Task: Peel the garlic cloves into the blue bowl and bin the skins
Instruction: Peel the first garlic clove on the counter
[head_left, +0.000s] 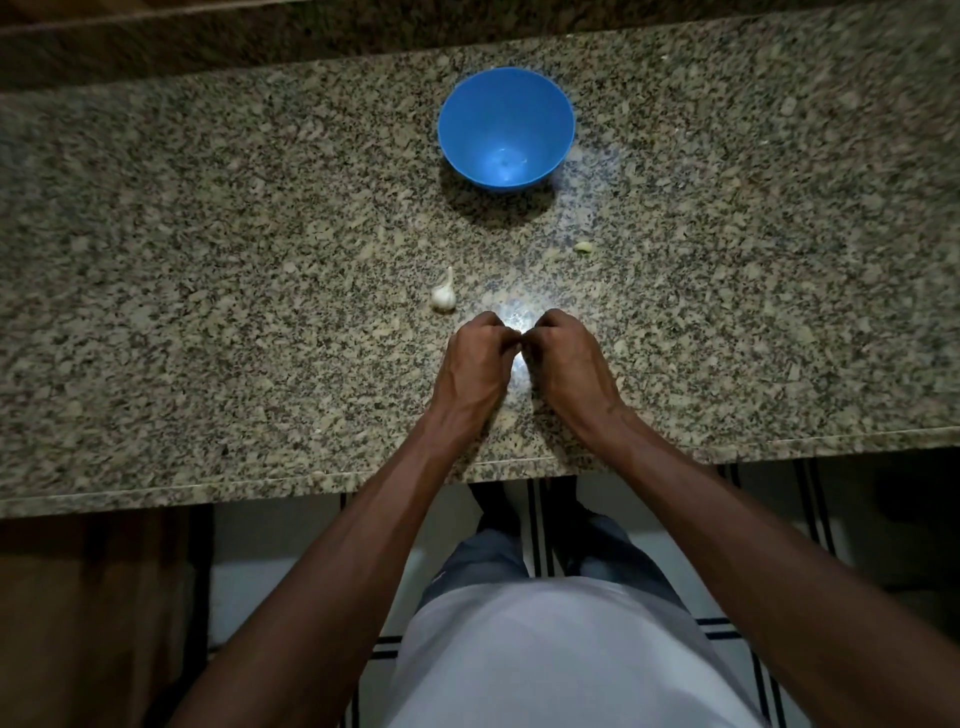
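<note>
Counter: a speckled granite counter (208, 312) fills the upper two thirds of the head view, its near edge running across at about 6 o'clock of the slab.
Person: white shirt and dark trousers show below the counter edge, over a pale floor with dark stripes.
Blue bowl: the blue bowl (506, 127) stands upright at 12 o'clock from the hands, well apart from them; its inside shows only a few bright glints.
Left hand: the left hand (475, 364) is over the counter near the middle, fingers curled inward, tips meeting those of the other hand.
Right hand: the right hand (563, 358) sits just at 3 o'clock of the left, fingers likewise curled in toward the meeting point.
Held thing: glare from a bright light spot washes out the gap between the fingertips, so I cannot tell what they pinch.
Garlic bulb: a white garlic bulb (443, 297) with its stalk pointing to 12 o'clock lies at 10 o'clock of the left hand, near but apart.
Loose piece: a small pale garlic piece (584, 247) lies at 1 o'clock of the right hand, between hands and bowl.
</note>
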